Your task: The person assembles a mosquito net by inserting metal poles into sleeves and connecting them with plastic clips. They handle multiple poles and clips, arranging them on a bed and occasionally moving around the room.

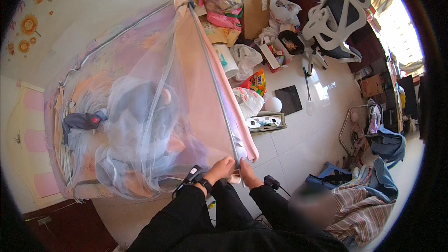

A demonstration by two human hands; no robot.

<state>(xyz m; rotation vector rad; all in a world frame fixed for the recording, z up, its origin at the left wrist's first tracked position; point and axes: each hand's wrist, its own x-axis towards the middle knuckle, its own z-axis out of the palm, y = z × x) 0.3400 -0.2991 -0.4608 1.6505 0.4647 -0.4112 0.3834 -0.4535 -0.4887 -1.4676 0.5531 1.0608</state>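
Observation:
A sheer white mosquito net [161, 81] lies bunched over the bed, its grey-trimmed edge [212, 72] running from the far corner down to my hands. My left hand [221, 168] is closed at the near corner of the bed, fingers curled on the net. Just to its right, my right hand [250, 175] pinches the grey edge of the net. The peach bedding [200, 107] shows under the net along the right side. A dark garment [81, 121] lies among the grey and peach folds at the left of the bed.
Bags and boxes crowd the floor beyond the bed, with a white plastic bag [248, 101] and an open carton [267, 122] close to its right side. An office chair [338, 16] stands far right. Striped cloth [366, 207] lies near right. A headboard [32, 135] is at left.

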